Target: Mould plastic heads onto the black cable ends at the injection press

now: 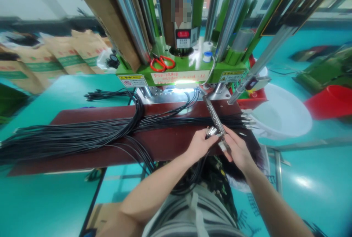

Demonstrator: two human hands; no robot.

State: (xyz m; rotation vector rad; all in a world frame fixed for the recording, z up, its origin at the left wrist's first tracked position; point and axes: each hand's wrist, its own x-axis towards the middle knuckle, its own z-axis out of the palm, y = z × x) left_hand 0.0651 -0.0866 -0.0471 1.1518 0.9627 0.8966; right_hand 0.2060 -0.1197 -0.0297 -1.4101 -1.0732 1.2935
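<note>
- Metal bar slants away from the hands, its near end in the right hand, whose fingers are closed round it; its far end points at the green press.
- Left hand is closed on silver cable ends just beside the bar; whether any end is seated in it, I cannot tell.
- The likeliest trouble is a slipped or crooked end – the pieces are small and the 2 hands crowd together.
- Cable hanging below the hands could drag on the ends; the black cables lying left of and beyond them could snag the bar.
- Red-handled scissors on the press ledge, beyond the hands, might get knocked down.
- Under the hands is a dark red-brown tabletop.
- Around: white basin to their right, paper sacks far left, teal floor.
</note>
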